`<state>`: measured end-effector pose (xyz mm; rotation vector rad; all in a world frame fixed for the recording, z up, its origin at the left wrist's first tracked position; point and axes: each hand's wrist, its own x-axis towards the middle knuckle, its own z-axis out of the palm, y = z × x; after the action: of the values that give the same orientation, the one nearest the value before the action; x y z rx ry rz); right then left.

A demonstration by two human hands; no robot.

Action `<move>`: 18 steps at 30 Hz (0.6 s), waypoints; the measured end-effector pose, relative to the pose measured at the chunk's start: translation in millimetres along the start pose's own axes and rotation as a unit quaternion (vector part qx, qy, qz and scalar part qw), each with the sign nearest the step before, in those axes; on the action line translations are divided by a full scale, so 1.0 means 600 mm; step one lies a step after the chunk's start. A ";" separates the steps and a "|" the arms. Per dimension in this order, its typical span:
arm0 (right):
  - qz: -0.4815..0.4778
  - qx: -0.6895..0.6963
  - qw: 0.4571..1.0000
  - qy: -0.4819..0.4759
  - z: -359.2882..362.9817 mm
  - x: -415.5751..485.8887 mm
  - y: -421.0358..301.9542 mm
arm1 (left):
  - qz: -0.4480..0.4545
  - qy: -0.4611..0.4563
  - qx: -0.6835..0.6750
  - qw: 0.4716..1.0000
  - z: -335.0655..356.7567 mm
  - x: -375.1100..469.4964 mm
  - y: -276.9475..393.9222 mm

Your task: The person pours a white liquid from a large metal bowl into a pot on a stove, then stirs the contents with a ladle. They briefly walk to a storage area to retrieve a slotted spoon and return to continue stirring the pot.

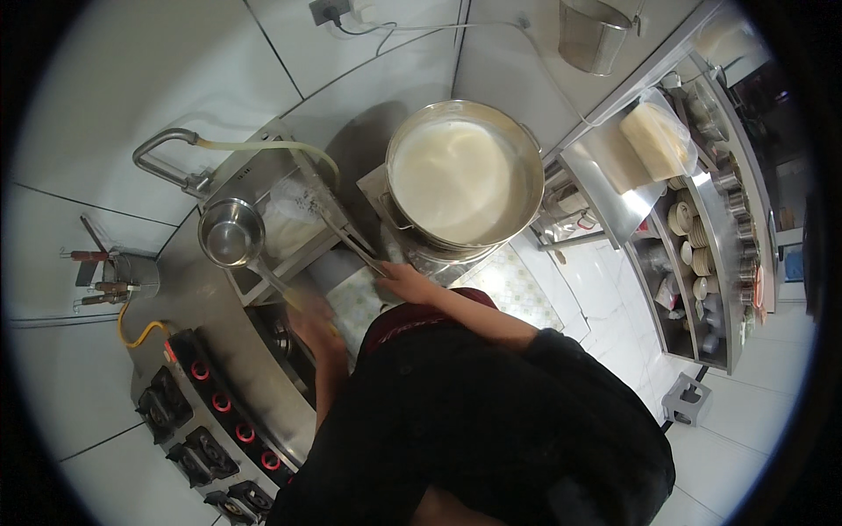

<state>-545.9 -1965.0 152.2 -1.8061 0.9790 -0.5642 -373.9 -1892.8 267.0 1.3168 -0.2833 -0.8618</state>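
My left hand (312, 322) is closed around the handle of a large metal ladle (231, 233), slightly blurred. The ladle's round bowl is over the corner where the sink meets the steel counter. My right hand (404, 281) grips the near end of a long, narrow rod-like tool (355, 242) beside the sink's edge; its far end is hard to make out. A steel sink (299, 253) with a pale, cloudy bag or cloth (289, 214) inside lies in front of me. To the right of it stands a big metal stockpot (466, 240) of milky white liquid (454, 177).
A tap (164, 141) with a hose (276, 144) arches over the sink. Gas burners (164, 404) with red-ringed knobs line the left counter. Utensils hang in a wall holder (135, 276). A shelf unit (697, 197) holds stacked bowls at right, near a grey stool (687, 398).
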 end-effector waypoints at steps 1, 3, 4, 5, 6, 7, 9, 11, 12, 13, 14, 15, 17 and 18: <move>0.064 0.085 0.994 -0.019 -0.019 -0.010 -0.016 | 0.004 -0.005 0.007 1.000 0.003 0.001 0.000; 0.190 0.254 0.947 -0.053 -0.089 -0.048 -0.086 | -0.007 0.000 -0.010 1.000 0.010 0.004 -0.003; 0.230 0.274 0.933 -0.045 -0.119 -0.065 -0.098 | -0.013 -0.001 -0.017 1.000 0.016 0.005 -0.004; 0.191 0.237 0.953 0.002 -0.141 -0.084 -0.076 | -0.024 -0.004 -0.017 1.000 0.021 0.006 -0.008; 0.155 0.194 0.967 0.052 -0.161 -0.103 -0.051 | -0.035 -0.006 -0.016 0.999 0.024 0.009 -0.015; 0.038 0.090 0.986 0.135 -0.174 -0.125 -0.004 | -0.048 -0.008 -0.015 0.999 0.028 0.009 -0.022; 0.080 -0.022 0.983 0.164 -0.250 -0.156 0.009 | -0.058 -0.010 0.013 0.998 0.029 0.010 -0.034; 0.077 -0.196 0.961 0.177 -0.325 -0.187 0.060 | -0.074 -0.025 0.023 0.997 0.037 0.009 -0.040; 0.188 -0.269 0.935 0.133 -0.361 -0.183 0.037 | -0.080 -0.031 0.018 0.996 0.041 0.010 -0.043; 0.296 -0.337 0.890 0.086 -0.400 -0.180 0.005 | -0.088 -0.038 0.012 0.995 0.046 0.009 -0.044; 0.299 -0.388 0.869 0.071 -0.431 -0.181 0.005 | -0.089 -0.043 0.021 0.995 0.055 0.006 -0.045; 0.302 -0.438 0.845 0.055 -0.453 -0.179 0.009 | -0.090 -0.048 0.029 0.994 0.065 0.004 -0.044; 0.305 -0.477 0.822 0.052 -0.470 -0.170 0.016 | -0.097 -0.056 0.029 0.993 0.078 0.001 -0.044; 0.306 -0.497 0.811 0.051 -0.478 -0.166 0.019 | -0.104 -0.060 0.021 0.993 0.084 0.001 -0.045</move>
<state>-816.8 -2038.3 267.6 -2.1219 2.0779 0.3665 -416.2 -1929.9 255.4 1.3508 -0.2627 -1.1189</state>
